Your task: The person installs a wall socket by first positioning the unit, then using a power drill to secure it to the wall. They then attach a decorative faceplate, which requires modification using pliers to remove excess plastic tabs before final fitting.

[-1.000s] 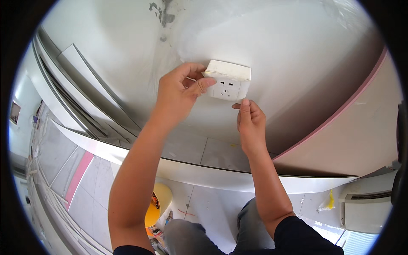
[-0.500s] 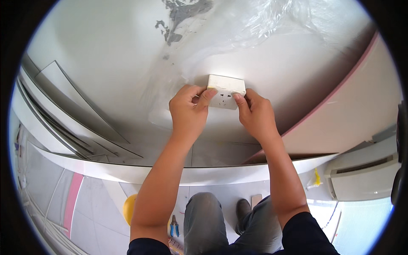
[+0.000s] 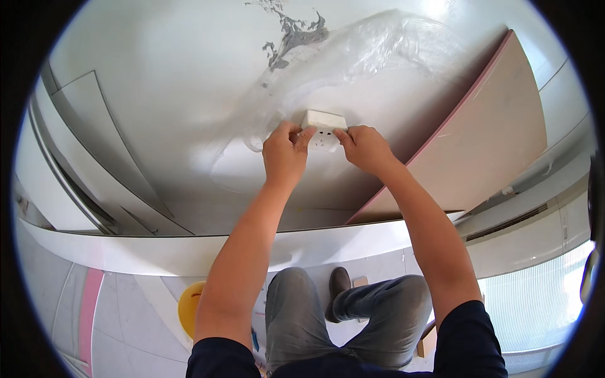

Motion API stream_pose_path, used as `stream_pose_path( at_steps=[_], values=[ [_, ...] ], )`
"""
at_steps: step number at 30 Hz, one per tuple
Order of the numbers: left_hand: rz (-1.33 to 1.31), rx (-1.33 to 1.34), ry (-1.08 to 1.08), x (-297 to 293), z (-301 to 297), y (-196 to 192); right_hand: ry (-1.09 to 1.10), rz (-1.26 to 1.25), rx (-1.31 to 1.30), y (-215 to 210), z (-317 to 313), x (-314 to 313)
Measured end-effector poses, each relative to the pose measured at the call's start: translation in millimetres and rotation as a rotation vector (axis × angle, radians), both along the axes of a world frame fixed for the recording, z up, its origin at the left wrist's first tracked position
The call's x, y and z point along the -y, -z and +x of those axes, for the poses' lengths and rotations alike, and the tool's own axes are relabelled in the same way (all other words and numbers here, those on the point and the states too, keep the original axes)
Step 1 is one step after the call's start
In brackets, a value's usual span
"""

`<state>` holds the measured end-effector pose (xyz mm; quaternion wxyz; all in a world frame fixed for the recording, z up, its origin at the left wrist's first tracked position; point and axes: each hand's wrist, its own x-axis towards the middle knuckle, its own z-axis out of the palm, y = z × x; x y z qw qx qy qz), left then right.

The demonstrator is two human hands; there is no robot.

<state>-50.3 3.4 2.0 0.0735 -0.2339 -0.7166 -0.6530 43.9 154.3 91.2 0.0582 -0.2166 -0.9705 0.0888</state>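
A white wall socket (image 3: 322, 128) sits against a white wall (image 3: 189, 94), its face with plug holes toward me. My left hand (image 3: 285, 153) grips its left side, thumb and fingers pressed on the edge. My right hand (image 3: 365, 148) holds its right side the same way. Both forearms reach up from the lower edge. A sheet of clear plastic film (image 3: 378, 57) hangs on the wall above and around the socket.
A grey patch of bare plaster (image 3: 293, 31) marks the wall above. A tan board with a pink edge (image 3: 485, 138) leans at the right. White panels (image 3: 94, 164) lean at the left. Below are my legs and a yellow bucket (image 3: 189, 309) on the tiled floor.
The view has shifted so the socket sits higher and farther away. My right hand moved from below the socket up to its right edge; both hands now clasp it.
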Motion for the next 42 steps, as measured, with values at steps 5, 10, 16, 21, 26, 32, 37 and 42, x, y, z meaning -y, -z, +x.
stream_pose_path(
  at_steps=[5,10,16,21,26,32,37,42],
  values=[
    [0.191,0.302,0.027,-7,9,-2,-0.027,-0.062,0.056,-3,-2,-3],
    [0.323,0.366,0.104,-8,15,-1,-0.085,-0.045,-0.015,1,-1,-3],
    [0.357,0.354,0.163,-12,11,-5,-0.075,-0.022,-0.009,0,0,-6],
    [0.239,0.206,0.021,-15,7,7,-0.066,-0.008,0.016,-9,-6,5],
    [0.324,0.234,0.007,-22,14,4,0.006,0.090,-0.080,-4,-7,7],
    [0.254,0.189,0.016,-16,19,3,0.016,0.103,-0.090,2,-9,5],
    [0.201,0.156,-0.079,-18,16,-2,0.016,0.084,-0.061,-1,-10,7],
    [0.253,0.067,-0.160,-22,18,4,-0.014,0.135,-0.085,1,-6,9]
  ],
)
